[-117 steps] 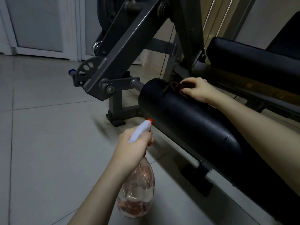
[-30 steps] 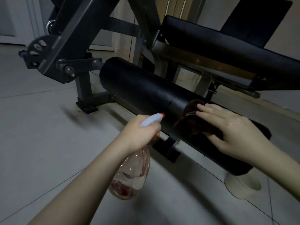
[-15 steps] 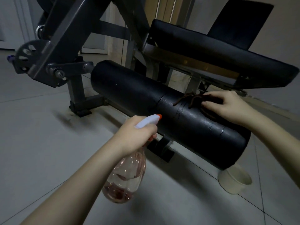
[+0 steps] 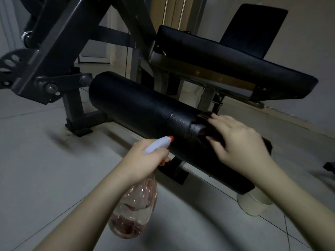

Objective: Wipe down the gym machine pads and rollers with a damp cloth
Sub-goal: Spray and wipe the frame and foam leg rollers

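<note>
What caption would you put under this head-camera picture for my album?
Right hand presses a dark cloth on the black roller while the left hand grips a spray bottle.

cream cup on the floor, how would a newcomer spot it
Find the long black roller low on the gym machine and follow it to its right end. The cup stands on the tiled floor just below. It is the only pale, round, open thing there.

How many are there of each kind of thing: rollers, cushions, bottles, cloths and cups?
Black foam roller: 1
Black padded cushions: 2
Clear plastic spray bottle: 1
Dark brown cloth: 1
Cream paper cup: 1
Total: 6
</note>
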A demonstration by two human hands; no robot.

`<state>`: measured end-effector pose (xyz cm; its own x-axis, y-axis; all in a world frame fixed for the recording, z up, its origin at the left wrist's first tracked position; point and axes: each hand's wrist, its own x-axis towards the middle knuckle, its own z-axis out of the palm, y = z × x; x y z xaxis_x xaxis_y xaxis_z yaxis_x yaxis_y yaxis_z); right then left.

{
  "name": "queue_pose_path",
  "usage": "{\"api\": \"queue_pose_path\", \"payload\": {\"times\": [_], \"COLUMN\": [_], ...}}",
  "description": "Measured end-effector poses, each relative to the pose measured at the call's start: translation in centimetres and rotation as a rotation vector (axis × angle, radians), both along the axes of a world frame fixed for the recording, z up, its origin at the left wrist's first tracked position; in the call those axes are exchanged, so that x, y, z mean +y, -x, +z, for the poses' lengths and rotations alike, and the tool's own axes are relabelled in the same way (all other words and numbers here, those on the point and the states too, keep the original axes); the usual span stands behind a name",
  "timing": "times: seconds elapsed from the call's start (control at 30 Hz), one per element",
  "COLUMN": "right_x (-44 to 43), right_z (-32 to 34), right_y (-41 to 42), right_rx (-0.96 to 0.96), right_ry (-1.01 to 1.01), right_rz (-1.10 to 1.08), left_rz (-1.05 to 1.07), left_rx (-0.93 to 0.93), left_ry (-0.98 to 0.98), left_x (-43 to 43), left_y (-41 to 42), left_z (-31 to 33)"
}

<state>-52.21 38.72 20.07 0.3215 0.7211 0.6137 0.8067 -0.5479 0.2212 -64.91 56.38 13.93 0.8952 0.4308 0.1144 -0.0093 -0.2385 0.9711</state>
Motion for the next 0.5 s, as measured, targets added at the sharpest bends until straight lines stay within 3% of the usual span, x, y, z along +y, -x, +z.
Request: {"api": "queue_pose_path", "payload": {"times": [0.1,0.33,0.5], "right_x": [1.4,-5.3,-2.0], "right_z": [-1.2,-6.1,-7.0], "right_y": [0.5,2.6,1.8], "right_rx": [-0.050,-0.286,-0.335], "right_ry": [-0.019,0.035,-0.074], "right_rz": [-0.012,-0.040,-0.110], "left_rz": [-0.004,0.015,0.015], "left_rx": [0.006,0.003,0.009], "left_ry": [-0.010,0.004,-0.028], "left_x": [-0.1,-0.2,0.0], "left_y": [-0.3,0.5,0.8], "left_z": [0.0,0.3,0.9]}}
